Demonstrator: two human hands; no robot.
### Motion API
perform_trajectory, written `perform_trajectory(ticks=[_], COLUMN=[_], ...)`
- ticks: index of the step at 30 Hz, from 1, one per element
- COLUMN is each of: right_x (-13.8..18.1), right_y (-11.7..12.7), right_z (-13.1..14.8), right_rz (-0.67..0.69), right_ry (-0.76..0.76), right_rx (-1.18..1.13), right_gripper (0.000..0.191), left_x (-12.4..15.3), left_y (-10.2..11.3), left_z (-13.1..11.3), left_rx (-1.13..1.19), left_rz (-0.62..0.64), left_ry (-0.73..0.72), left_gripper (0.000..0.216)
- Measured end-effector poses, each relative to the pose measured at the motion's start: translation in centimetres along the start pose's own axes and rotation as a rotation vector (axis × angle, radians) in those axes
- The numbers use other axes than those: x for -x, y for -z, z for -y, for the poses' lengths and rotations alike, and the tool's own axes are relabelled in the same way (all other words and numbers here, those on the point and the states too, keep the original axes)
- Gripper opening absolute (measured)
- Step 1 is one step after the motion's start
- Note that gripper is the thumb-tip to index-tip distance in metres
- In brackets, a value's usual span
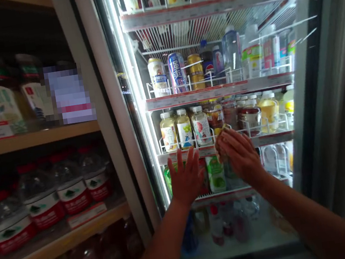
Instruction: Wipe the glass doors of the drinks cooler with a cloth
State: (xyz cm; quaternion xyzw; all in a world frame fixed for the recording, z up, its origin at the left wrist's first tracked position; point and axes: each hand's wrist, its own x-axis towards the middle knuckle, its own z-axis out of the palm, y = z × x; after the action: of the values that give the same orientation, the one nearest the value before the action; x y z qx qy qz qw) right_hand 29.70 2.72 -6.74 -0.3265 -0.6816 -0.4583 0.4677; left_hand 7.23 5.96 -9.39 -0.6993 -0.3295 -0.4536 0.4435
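My left hand (185, 177) is raised in front of the lit drinks fridge (218, 90), fingers stretched up and apart, its palm toward the lower shelf edge, holding nothing. My right hand (240, 154) is closed around a brownish bottle (221, 136), of which only the top and a bit of the side show past my fingers. Both hands are at the shelf of small white-capped juice bottles (184, 128). Green-labelled bottles (215, 174) stand on the shelf just behind my hands.
Cans (178, 72) and tall bottles fill the fridge's upper wire shelves. To the left a wooden rack (31, 139) holds water bottles with red labels (71, 192) and tea bottles above. The open fridge door frame (326, 93) stands at the right.
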Motion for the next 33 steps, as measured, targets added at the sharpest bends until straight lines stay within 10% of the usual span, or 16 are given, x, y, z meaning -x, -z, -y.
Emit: perform_trajectory(ticks=[7,33], right_x=[1.7,-1.1], right_y=[-0.3,-0.8], right_z=[0.3,-0.4], right_rz=[0.128,-0.048], right_ry=[0.042,-0.064], right_rx=[0.005,-0.135], right_gripper=[0.068,0.070], left_x=[-0.2,-0.2], left_y=[-0.1,0.0], left_z=[-0.3,-0.4], left_rx=[-0.041,-0.036], left_rz=[0.038,0.015], left_ry=[0.010,0.015], left_gripper=[0.065,0.076])
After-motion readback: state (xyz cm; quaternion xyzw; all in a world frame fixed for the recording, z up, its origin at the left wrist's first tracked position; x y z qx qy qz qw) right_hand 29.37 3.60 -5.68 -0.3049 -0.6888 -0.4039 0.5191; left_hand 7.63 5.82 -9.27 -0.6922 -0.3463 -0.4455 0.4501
